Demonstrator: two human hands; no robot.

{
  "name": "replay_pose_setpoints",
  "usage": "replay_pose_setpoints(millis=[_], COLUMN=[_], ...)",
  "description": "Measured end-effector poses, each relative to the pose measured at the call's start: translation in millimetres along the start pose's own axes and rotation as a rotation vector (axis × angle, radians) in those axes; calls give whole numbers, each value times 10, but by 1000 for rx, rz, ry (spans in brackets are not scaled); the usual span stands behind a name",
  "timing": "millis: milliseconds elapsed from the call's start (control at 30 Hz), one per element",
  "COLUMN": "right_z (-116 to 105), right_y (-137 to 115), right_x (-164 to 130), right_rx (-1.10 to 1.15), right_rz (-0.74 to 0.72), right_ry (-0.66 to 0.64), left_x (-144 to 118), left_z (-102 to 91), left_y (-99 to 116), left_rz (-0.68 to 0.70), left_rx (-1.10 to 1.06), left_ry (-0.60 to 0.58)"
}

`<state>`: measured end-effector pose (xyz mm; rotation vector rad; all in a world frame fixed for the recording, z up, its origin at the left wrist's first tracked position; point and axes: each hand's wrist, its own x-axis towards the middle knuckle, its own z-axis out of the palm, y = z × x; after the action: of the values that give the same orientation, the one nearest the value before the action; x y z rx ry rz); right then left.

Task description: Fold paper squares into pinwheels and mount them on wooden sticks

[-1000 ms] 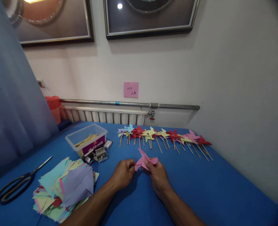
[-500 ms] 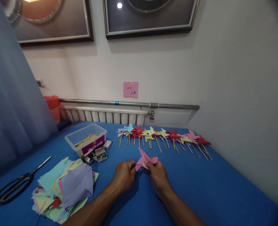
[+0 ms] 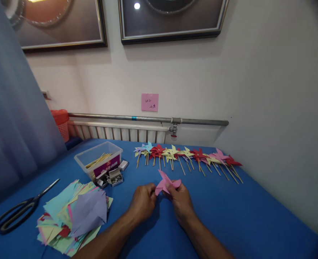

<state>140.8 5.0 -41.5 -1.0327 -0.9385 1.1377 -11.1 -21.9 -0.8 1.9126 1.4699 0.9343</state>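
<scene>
A pink paper pinwheel [image 3: 162, 185] with folded blades is held above the blue-covered table [image 3: 229, 219]. My right hand [image 3: 181, 201] grips it from the right, thumb pressed on its middle. At its left edge my left hand [image 3: 142, 201] is closed, fingertips against a blade; what else the fingers may hold is hidden. No stick shows on this pinwheel. Beyond my hands, finished pinwheels [image 3: 199, 154] in red, yellow, pink, purple and blue lie in a row on thin wooden sticks.
To the left lie a pile of cut coloured paper sheets [image 3: 88, 212] and black-handled scissors [image 3: 26, 208]. A clear plastic box [image 3: 80, 158] holds wooden sticks [image 3: 99, 160]. Beside it are a small open box of metal pins [image 3: 116, 178] and a small white box [image 3: 123, 165].
</scene>
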Motion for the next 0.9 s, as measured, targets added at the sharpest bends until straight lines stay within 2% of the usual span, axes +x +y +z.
replay_pose_setpoints(millis=[233,900], right_z=[69,79], right_y=[-125,-159], right_x=[-63,-86], right_rx=[156,151], right_rz=[87,97], right_ry=[-51,-42], left_x=[8,3], left_z=[8,7], left_y=[-32,-34], left_rz=[15,34], left_rx=[-11,34], left_ry=[1,5])
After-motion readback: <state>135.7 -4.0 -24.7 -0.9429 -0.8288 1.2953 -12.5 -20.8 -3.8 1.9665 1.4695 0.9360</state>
